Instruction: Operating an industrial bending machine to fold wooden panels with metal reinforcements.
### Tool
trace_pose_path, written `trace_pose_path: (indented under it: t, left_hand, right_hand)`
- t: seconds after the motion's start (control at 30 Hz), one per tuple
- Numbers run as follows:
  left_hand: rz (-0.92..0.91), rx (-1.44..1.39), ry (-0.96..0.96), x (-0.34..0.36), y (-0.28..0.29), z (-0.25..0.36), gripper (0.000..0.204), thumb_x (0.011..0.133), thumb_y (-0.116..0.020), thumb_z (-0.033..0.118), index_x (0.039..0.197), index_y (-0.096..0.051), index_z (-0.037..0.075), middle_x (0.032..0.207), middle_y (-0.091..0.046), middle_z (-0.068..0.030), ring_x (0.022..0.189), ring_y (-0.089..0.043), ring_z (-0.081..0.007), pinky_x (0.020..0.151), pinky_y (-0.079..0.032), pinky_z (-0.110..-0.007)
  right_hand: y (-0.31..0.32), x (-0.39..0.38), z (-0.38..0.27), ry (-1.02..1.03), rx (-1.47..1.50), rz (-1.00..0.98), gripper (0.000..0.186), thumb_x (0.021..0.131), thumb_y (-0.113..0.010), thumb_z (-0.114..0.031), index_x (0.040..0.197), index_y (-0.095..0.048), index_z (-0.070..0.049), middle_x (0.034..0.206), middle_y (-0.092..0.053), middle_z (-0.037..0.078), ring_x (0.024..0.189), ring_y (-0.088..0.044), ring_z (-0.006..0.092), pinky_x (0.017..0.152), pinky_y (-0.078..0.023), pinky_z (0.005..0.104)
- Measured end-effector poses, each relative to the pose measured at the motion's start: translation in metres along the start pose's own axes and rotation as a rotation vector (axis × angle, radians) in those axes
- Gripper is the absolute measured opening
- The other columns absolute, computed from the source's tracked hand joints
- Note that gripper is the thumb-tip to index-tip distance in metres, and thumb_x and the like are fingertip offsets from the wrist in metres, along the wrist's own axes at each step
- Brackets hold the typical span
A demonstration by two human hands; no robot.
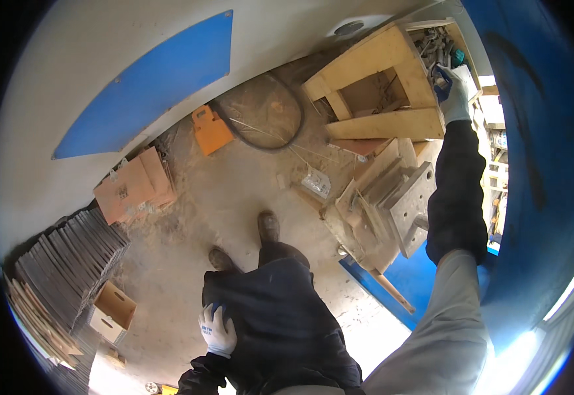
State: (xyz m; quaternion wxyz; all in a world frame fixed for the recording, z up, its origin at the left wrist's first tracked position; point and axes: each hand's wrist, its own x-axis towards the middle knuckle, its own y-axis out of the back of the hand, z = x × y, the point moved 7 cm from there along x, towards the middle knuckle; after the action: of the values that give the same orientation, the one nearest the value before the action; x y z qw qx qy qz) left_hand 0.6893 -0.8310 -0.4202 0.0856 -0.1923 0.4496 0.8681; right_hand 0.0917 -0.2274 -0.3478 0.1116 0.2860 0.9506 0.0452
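Note:
My right arm reaches far out to the upper right, to a wooden box (425, 99) with a square opening in its side. My right hand (454, 97), in a white and blue glove, is at the rim of that box with its fingers curled. What they hold, if anything, cannot be made out. Beside it, metal parts (435, 45) lie heaped in the box's top, with a small green item (458, 57) among them. My left hand (218, 330), in a white glove, lies on my dark apron (273, 316) with fingers apart, holding nothing.
A metal block with holes (410, 207) stands among wooden boards at right. A black hose loop (300, 118) and an orange piece (212, 130) lie on the floor. At left are flattened cardboard (132, 187), stacked dark sheets (69, 257) and an open carton (113, 309).

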Motion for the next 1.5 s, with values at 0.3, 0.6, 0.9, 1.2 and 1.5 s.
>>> trace_pose_path:
  t: [0.3, 0.6, 0.9, 1.2, 1.5]
  left_hand:
    - [-0.009, 0.004, -0.055, 0.014, 0.006, -0.006, 0.043, 0.081, -0.071, 0.010, 0.123, -0.064, 0.000, 0.130, -0.059, -0.0255, 0.120, -0.055, -0.0487, 0.103, -0.045, -0.059]
    - [0.033, -0.206, -0.394, 0.033, 0.146, 0.208, 0.035, 0.091, -0.071, 0.011, 0.124, -0.067, -0.001, 0.117, -0.067, -0.0252, 0.110, -0.062, -0.0448, 0.098, -0.051, -0.052]
    - [0.499, -0.061, -1.141, 0.096, 0.362, 0.571, 0.045, 0.090, -0.073, 0.013, 0.133, -0.063, 0.000, 0.134, -0.062, -0.0222, 0.128, -0.056, -0.0447, 0.111, -0.043, -0.055]
    - [0.365, 0.570, -0.824, 0.202, 0.312, 0.595, 0.063, 0.107, -0.048, 0.045, 0.152, -0.052, 0.002, 0.164, -0.044, -0.0202, 0.155, -0.033, -0.0414, 0.129, -0.019, -0.055]
    - [0.408, 0.804, -0.465, 0.339, 0.391, 0.604, 0.074, 0.107, -0.044, 0.057, 0.154, -0.050, -0.001, 0.163, -0.046, -0.0219, 0.154, -0.038, -0.0393, 0.127, -0.025, -0.056]
  right_hand:
    - [-0.024, -0.033, -0.088, 0.583, -0.718, -0.236, 0.036, 0.100, -0.066, -0.019, 0.133, -0.065, -0.004, 0.118, -0.070, 0.018, 0.109, -0.068, 0.0257, 0.088, -0.055, 0.0396]
    - [0.001, -0.526, -0.182, 0.671, -0.690, -0.551, 0.043, 0.095, -0.071, -0.026, 0.134, -0.067, -0.007, 0.131, -0.069, 0.017, 0.119, -0.068, 0.0308, 0.099, -0.055, 0.0447]
    - [0.165, -0.420, -0.393, 0.702, -0.980, -0.240, 0.038, 0.096, -0.071, -0.028, 0.126, -0.070, -0.004, 0.140, -0.065, 0.020, 0.124, -0.064, 0.0382, 0.103, -0.053, 0.0481]
    - [0.078, -0.270, -0.355, 0.884, -1.179, -0.355, 0.061, 0.105, -0.056, -0.047, 0.149, -0.056, -0.004, 0.157, -0.052, 0.021, 0.153, -0.038, 0.0397, 0.129, -0.024, 0.0531]
    - [0.054, -0.227, -0.360, 0.929, -0.931, -0.343, 0.054, 0.105, -0.058, -0.044, 0.145, -0.060, -0.008, 0.154, -0.057, 0.015, 0.151, -0.043, 0.0339, 0.129, -0.026, 0.0510]
